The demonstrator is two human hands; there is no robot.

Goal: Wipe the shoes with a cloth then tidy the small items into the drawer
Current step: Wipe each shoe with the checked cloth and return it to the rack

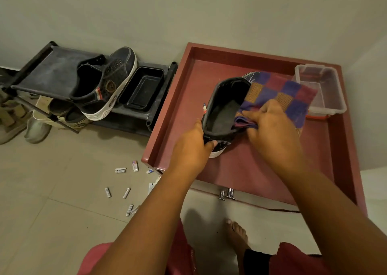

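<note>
**Shoe held over the red counter, cloth against its side**

Nearest the camera are the person's red-clad knees and a bare foot (237,236) on the tiled floor. Both forearms reach forward over the red rimmed counter (167,126). The left hand (191,149) has its grip curled round the heel of a black shoe (225,109), thumb on the white sole edge, the shoe's opening tipped toward the camera. The right hand (272,128) pinches a bunched fold of the checked cloth (282,94), purple, red and tan, against the shoe's right side; the rest of the cloth drapes over the toe end.

A clear plastic container (322,88) sits on the counter's far right corner. Below the counter's near edge, two metal drawer knobs (227,194) show.

To the left, a second black shoe (106,82) leans on the top of a dark shoe rack (48,69), just beside a black tray (142,88). Pale shoes (37,128) stand on the floor under the rack. Small white batteries (107,192) and little packets (135,166) lie scattered on the floor, well apart from the drawer.
</note>
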